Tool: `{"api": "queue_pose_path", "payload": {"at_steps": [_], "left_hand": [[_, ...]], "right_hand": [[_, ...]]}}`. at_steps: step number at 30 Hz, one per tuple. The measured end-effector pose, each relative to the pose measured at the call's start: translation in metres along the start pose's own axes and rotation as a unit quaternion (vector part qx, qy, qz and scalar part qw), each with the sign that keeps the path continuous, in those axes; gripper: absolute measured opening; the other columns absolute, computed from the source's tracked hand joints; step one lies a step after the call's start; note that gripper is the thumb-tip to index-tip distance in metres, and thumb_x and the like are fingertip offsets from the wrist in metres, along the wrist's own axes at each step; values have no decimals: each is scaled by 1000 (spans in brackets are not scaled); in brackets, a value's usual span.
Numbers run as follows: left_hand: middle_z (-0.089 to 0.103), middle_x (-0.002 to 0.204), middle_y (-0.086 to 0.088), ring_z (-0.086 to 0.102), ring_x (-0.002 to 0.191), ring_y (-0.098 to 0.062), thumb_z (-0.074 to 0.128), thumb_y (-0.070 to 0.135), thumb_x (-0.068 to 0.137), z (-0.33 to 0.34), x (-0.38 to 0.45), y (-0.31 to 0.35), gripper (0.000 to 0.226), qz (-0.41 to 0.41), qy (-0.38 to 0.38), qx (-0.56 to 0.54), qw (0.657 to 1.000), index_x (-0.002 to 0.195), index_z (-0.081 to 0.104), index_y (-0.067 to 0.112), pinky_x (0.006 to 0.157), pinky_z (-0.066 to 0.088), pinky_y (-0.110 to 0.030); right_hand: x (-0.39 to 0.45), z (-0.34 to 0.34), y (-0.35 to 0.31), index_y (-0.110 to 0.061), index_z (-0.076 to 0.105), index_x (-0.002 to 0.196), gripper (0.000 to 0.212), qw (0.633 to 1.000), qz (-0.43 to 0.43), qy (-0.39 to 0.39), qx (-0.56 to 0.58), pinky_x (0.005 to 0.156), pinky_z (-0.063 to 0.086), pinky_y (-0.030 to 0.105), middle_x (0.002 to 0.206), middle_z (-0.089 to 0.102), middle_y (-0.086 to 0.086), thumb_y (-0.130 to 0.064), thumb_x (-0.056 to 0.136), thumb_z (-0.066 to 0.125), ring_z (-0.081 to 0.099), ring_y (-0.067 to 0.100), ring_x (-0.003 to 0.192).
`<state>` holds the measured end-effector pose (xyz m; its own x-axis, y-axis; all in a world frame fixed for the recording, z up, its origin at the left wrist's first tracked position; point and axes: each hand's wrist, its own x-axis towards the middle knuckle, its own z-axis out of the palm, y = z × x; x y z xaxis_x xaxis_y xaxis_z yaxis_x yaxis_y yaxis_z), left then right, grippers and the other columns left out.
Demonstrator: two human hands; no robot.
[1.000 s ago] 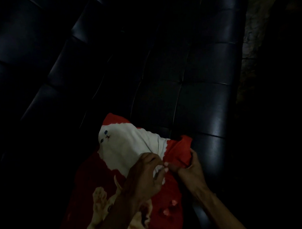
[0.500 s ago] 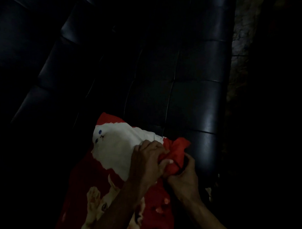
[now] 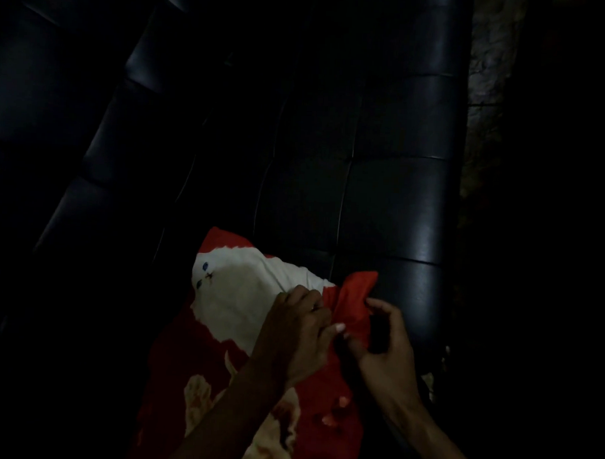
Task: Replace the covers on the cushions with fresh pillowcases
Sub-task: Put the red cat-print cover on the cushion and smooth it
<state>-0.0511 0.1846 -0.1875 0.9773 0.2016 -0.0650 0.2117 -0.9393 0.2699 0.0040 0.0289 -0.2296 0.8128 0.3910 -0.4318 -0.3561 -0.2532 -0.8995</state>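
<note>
A cushion in a red pillowcase printed with white and cream cats (image 3: pixel 237 295) lies on the seat of a black leather sofa (image 3: pixel 381 204), near its front edge. My left hand (image 3: pixel 301 332) is curled on the cover at its far right corner, pinching the fabric. My right hand (image 3: pixel 383 338) sits just right of it, fingers bent around the bunched red corner (image 3: pixel 355 293) that sticks up between both hands. The room is very dark, and the exact finger contact of the right hand is hard to make out.
The sofa's tufted backrest (image 3: pixel 92 119) runs along the left. A rough dark floor or wall strip (image 3: pixel 484 81) shows beyond the sofa's right edge. Something pale lies on the floor by the sofa's front (image 3: pixel 433 378).
Both hands have worked the red corner: it was flat a second ago, then bunched tight between them. Now my right hand's fingers have loosened and spread slightly around it.
</note>
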Motion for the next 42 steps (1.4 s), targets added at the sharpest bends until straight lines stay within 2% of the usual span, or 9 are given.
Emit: {"api": "queue_pose_path", "payload": {"at_steps": [7,11,16,21,24,30,34,37,42], "left_hand": [[71,93,2,66,80,-11,59,22,91,9,8,18,21,-30,40,-120,992,107,70,15,73,56,-29],[70,85,5,65,72,-9,46,21,90,9,10,22,29,-29,46,-54,997,90,75,18,66,51,-25],[63,76,5,57,68,-11,47,18,87,14,0,26,23,-109,91,-62,988,77,68,19,65,48,-28],[67,77,10,60,73,-10,65,13,85,14,5,35,12,-188,79,-84,975,79,68,24,77,45,-28],[72,82,9,67,76,-10,48,21,86,17,6,36,26,-171,67,-76,980,86,74,24,80,48,-29],[72,83,4,66,77,-12,65,24,87,24,18,43,11,-208,33,-51,976,88,75,23,79,53,-32],[70,92,0,62,88,-17,52,29,97,20,30,54,21,-226,-36,-28,973,92,70,20,92,44,-36],[67,90,4,62,88,-17,51,27,86,25,17,50,17,-193,-45,-21,980,90,67,23,88,44,-34],[60,91,8,53,87,-11,40,26,83,28,-7,36,25,-122,-13,-68,990,88,65,24,84,36,-22]], "right_hand": [[5,1,4,-33,71,112,25,998,-3,45,48,102,51,41,114,73,-11,-30,88,76,67,9,112],[11,1,-3,-32,71,105,23,998,-2,53,41,80,50,13,97,74,-14,-23,86,79,68,-3,93],[19,5,-2,-33,69,99,23,999,3,38,16,63,50,14,86,71,-16,-19,85,80,69,0,73],[28,-4,8,-36,66,121,37,999,-4,-52,5,90,49,15,116,70,-14,-16,91,74,64,-2,108],[33,-8,10,-32,62,130,47,994,-1,-111,-7,94,50,19,122,69,-13,-10,90,74,64,0,112],[47,1,11,-24,74,105,13,996,58,8,-61,87,54,31,95,75,-9,-27,97,64,71,10,94],[43,4,12,-19,71,80,28,990,107,53,-70,79,54,36,76,72,-2,-32,101,57,68,18,79],[42,1,17,-24,74,99,10,989,144,17,35,86,58,41,93,77,1,-21,96,65,73,21,90],[43,-4,8,-33,71,115,37,966,192,-53,165,95,54,43,112,75,-2,-18,82,74,71,21,106]]}}
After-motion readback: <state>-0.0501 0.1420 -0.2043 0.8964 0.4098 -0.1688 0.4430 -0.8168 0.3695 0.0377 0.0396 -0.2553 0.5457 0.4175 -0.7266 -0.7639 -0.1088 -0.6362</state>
